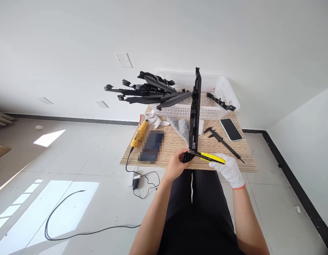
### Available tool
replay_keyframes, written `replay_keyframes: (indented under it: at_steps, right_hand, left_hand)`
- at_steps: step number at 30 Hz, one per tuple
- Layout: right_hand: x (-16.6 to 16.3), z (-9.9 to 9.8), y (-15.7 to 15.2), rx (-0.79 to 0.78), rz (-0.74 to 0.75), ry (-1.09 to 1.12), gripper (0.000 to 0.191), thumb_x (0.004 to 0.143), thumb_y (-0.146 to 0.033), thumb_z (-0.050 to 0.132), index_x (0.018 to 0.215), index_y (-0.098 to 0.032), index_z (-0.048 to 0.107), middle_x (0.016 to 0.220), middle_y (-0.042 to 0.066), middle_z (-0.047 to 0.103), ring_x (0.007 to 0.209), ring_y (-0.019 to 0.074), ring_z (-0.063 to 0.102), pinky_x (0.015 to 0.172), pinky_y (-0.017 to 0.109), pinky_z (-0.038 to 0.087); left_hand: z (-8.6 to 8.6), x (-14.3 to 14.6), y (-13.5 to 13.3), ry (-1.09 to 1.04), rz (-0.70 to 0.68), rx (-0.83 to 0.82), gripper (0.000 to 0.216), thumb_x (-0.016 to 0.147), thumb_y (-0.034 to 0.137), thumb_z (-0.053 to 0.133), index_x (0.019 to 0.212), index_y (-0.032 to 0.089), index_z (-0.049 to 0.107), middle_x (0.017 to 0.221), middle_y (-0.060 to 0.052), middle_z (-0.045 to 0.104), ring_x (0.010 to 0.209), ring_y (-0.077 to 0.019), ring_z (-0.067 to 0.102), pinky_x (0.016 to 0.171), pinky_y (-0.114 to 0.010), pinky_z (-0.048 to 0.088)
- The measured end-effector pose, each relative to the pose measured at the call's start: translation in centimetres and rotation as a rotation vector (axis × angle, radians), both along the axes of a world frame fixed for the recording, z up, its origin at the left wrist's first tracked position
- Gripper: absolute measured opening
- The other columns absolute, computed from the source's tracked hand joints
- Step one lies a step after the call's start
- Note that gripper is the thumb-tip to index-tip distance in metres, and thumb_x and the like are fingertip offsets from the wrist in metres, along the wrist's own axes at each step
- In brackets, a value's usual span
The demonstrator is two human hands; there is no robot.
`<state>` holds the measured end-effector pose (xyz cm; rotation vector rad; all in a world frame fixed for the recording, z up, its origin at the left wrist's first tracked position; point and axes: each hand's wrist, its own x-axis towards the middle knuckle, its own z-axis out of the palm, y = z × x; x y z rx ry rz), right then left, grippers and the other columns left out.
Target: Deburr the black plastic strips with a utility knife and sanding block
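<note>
My bare left hand (177, 163) is closed around the near end of a long black plastic part (195, 106), which stands tilted up from the small wooden table (169, 148) toward the basket. My right hand (229, 169), in a white knit glove, grips a yellow utility knife (211, 157). The knife's tip meets the part's lower end beside my left fingers.
A white mesh basket (219, 88) at the table's back holds several black plastic parts, some sticking out to the left. On the table lie a yellow rotary tool (139, 134), a grey glove (181, 127), a black caliper (222, 140) and a phone (230, 129). Cables trail on the floor at left.
</note>
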<state>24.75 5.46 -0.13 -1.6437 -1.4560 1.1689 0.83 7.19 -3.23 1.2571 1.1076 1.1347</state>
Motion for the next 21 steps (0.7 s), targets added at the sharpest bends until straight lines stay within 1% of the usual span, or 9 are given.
replay_keyframes:
  at_steps: [2,5,8,11,13,14,15,18,21]
  right_hand:
    - [0.02,0.05,0.00,0.007,-0.005,0.021,0.043,0.073,-0.043,0.079,0.108,-0.018,0.076,0.084,0.004,0.073,0.069,0.0182,0.064,0.063,0.029,0.052]
    - [-0.06,0.09,-0.02,-0.003,0.082,0.024,0.044,0.072,-0.042,0.080,0.109,-0.019,0.077,0.089,0.005,0.075,0.075,0.0205,0.067,0.069,0.031,0.054]
    - [-0.21,0.04,-0.06,0.038,0.008,0.008,0.045,0.073,-0.043,0.079,0.112,-0.020,0.076,0.094,0.006,0.076,0.081,0.0225,0.069,0.072,0.033,0.056]
    - [-0.30,-0.11,-0.07,0.026,0.076,0.024,0.045,0.070,-0.042,0.082,0.110,-0.022,0.077,0.103,0.007,0.076,0.092,0.0244,0.070,0.082,0.035,0.056]
    - [-0.27,-0.26,0.01,0.068,0.034,0.003,0.043,0.071,-0.042,0.081,0.110,-0.023,0.077,0.108,0.007,0.076,0.100,0.0256,0.069,0.089,0.036,0.054]
    - [-0.22,-0.34,0.09,0.089,0.004,-0.003,0.042,0.073,-0.042,0.080,0.110,-0.023,0.077,0.107,0.007,0.076,0.101,0.0257,0.069,0.089,0.036,0.054]
    - [-0.16,-0.42,0.17,0.094,0.006,0.000,0.042,0.074,-0.043,0.079,0.111,-0.022,0.077,0.106,0.007,0.076,0.100,0.0257,0.069,0.088,0.036,0.055]
    - [0.06,-0.63,0.47,0.054,0.097,0.010,0.044,0.073,-0.042,0.079,0.111,-0.021,0.077,0.100,0.006,0.076,0.090,0.0241,0.070,0.080,0.034,0.056]
    - [0.14,-0.76,0.65,0.069,-0.006,0.009,0.045,0.073,-0.043,0.078,0.112,-0.020,0.076,0.091,0.006,0.075,0.080,0.0222,0.068,0.069,0.032,0.055]
  left_hand:
    - [0.01,-0.01,0.05,0.000,0.001,0.000,0.037,0.072,0.030,0.081,0.105,0.017,0.070,0.107,-0.007,0.076,0.101,-0.0238,0.071,0.094,-0.036,0.054]
    - [0.00,-0.09,0.16,-0.003,-0.016,-0.005,0.040,0.071,0.029,0.082,0.107,0.017,0.069,0.107,-0.007,0.076,0.101,-0.0243,0.071,0.093,-0.036,0.054]
    - [-0.05,-0.17,0.24,0.015,-0.017,0.000,0.038,0.072,0.030,0.081,0.106,0.017,0.069,0.109,-0.008,0.075,0.103,-0.0243,0.070,0.094,-0.036,0.053]
    - [-0.13,-0.19,0.29,-0.010,-0.037,-0.012,0.041,0.071,0.028,0.081,0.109,0.017,0.068,0.108,-0.008,0.076,0.102,-0.0243,0.071,0.094,-0.036,0.054]
    - [-0.16,-0.19,0.32,-0.007,-0.037,-0.004,0.039,0.073,0.029,0.080,0.108,0.017,0.068,0.109,-0.008,0.075,0.102,-0.0240,0.071,0.094,-0.036,0.053]
    - [-0.17,-0.20,0.32,0.001,-0.030,0.003,0.037,0.074,0.030,0.079,0.106,0.017,0.069,0.109,-0.008,0.075,0.102,-0.0238,0.070,0.093,-0.036,0.053]
    - [-0.17,-0.20,0.32,0.007,-0.026,0.008,0.036,0.074,0.030,0.079,0.106,0.017,0.069,0.109,-0.008,0.075,0.102,-0.0237,0.070,0.093,-0.035,0.054]
    - [-0.13,-0.22,0.27,0.007,-0.023,0.008,0.039,0.072,0.029,0.080,0.108,0.017,0.068,0.109,-0.008,0.075,0.102,-0.0237,0.070,0.093,-0.036,0.053]
    - [-0.03,-0.21,0.19,0.022,-0.002,0.020,0.036,0.074,0.030,0.080,0.106,0.018,0.070,0.109,-0.007,0.075,0.102,-0.0230,0.070,0.094,-0.036,0.053]
